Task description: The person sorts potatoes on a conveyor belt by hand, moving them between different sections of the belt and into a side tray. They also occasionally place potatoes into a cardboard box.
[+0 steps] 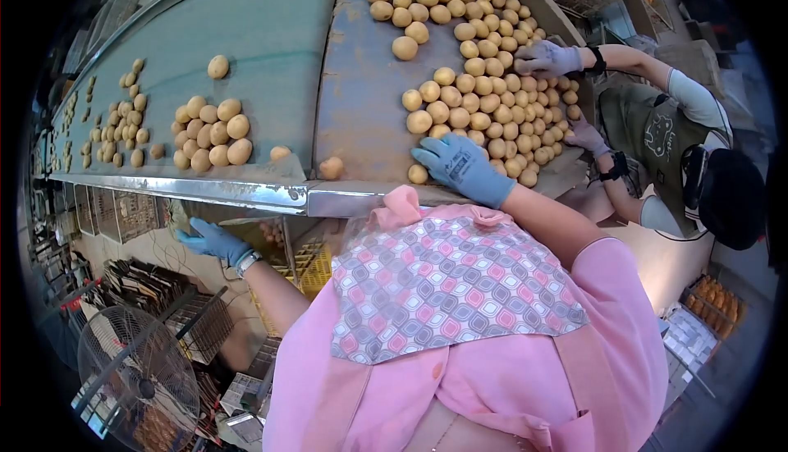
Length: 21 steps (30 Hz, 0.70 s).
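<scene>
On the far left, small clusters of potatoes point(123, 128) lie along the green belt point(254, 34), with a tighter group nearer its right end and one potato point(218, 66) apart from it. Below the metal edge point(263, 194), the left hand point(215, 241), in a blue glove, is open and empty, its fingers spread, near a yellow crate point(313, 270). To the right of the seam, a single potato point(331, 167) sits on the tabletop point(357, 91), close to the near edge. Further right, the right hand point(464, 169) is palm down at the near border of the large potato pile point(492, 107), fingers extended and touching potatoes; its underside is hidden, but no grip shows. The step in hand looks like handling potatoes at this border. From this pose, a pick would call for curling the fingers round one potato, while a sweep would call for a flat hand and light sideways pressure. On the far right, a co-worker point(665, 132) has one gloved hand point(548, 59) on the pile and another point(587, 136) beside its right side
</scene>
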Tool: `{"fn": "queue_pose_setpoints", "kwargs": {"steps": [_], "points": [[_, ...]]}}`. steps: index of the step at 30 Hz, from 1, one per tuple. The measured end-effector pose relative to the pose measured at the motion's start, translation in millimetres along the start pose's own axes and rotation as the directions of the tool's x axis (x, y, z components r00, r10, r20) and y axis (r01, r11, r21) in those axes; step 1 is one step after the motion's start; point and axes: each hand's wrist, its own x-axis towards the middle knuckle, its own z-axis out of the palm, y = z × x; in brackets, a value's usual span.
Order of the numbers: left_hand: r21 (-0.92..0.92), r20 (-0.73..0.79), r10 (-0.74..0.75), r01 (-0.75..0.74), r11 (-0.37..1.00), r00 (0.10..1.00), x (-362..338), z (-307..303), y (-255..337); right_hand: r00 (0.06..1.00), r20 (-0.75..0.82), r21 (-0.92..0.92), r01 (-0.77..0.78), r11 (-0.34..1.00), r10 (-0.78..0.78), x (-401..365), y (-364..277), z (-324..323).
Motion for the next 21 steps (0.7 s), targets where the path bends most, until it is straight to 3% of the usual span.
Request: {"fn": "queue_pose_setpoints", "kwargs": {"steps": [1,3,6,8,11,14,15,16,17,19,20,21], "points": [[-0.108,-0.014,0.112,-0.113,0.988,0.994,8,9,26,0.998,0.054,0.019,-0.014,1.0,0.013,6,0,2],[-0.372,0.105,0.276,-0.22,0.902,0.955,1,21,98,0.991,0.101,0.151,-0.108,0.983,0.093,18,-11,-16],[-0.428,0.263,0.37,-0.235,0.873,0.891,-29,43,176,0.981,-0.14,0.005,0.135,0.991,-0.133,30,-19,-31],[-0.412,0.439,0.402,-0.217,0.885,0.803,-49,53,209,0.946,-0.134,0.038,0.304,0.952,-0.296,46,-21,-42],[-0.421,0.576,0.511,-0.305,0.855,0.638,-73,64,228,0.945,0.078,0.12,0.306,0.944,-0.316,50,-23,-20],[-0.449,0.604,0.594,-0.389,0.804,0.531,-78,77,234,0.905,-0.086,0.096,0.424,0.9,-0.417,63,-24,-60],[-0.438,0.612,0.609,-0.425,0.792,0.505,-76,77,235,0.934,0.028,0.051,0.356,0.933,-0.357,76,-14,-82],[-0.424,0.622,0.621,-0.46,0.78,0.478,-72,78,235,0.958,0.216,-0.108,0.217,0.97,-0.19,102,2,-106],[-0.421,0.63,0.593,-0.421,0.804,0.502,-68,80,230,0.915,-0.393,0.227,0.197,0.954,-0.095,102,56,-99],[-0.43,0.633,0.571,-0.375,0.821,0.523,-60,81,224,0.669,-0.732,0.215,0.04,0.976,0.134,144,121,-163],[-0.438,0.626,0.563,-0.355,0.826,0.539,-54,84,223,0.629,-0.772,-0.035,-0.183,0.982,0.09,141,143,-163],[-0.429,0.623,0.569,-0.373,0.823,0.536,-46,85,223,0.586,-0.809,-0.251,-0.416,0.874,0.046,142,157,-169]]}}
